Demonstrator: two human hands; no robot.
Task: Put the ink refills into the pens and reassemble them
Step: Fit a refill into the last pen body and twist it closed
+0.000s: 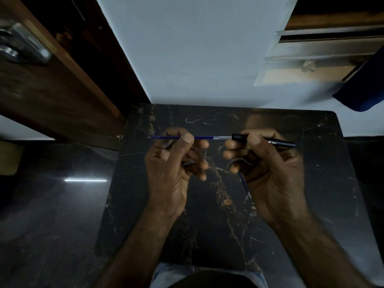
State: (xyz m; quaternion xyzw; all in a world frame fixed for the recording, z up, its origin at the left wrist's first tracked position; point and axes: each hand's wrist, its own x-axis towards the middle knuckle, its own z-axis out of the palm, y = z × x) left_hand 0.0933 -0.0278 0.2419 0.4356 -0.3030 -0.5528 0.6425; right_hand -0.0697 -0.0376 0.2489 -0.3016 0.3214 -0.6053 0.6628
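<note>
My left hand (pixel 172 161) pinches a thin blue ink refill (pixel 201 137) between thumb and fingers and holds it level above the table. Its clear back end sits at the open mouth of a black pen barrel (pixel 278 142) with white lettering, which my right hand (pixel 268 165) grips. A second blue refill (pixel 245 185) pokes down and out from under my right hand's fingers. Small dark pen parts (pixel 188 163) lie tucked in my left hand's curled fingers; their shape is unclear.
The hands work over a small black marble table (pixel 218 225) with gold veins. A wooden door (pixel 52 84) with a metal handle stands at left, a pale wall behind, a window ledge (pixel 311 59) at upper right. Dark glossy floor lies to the left.
</note>
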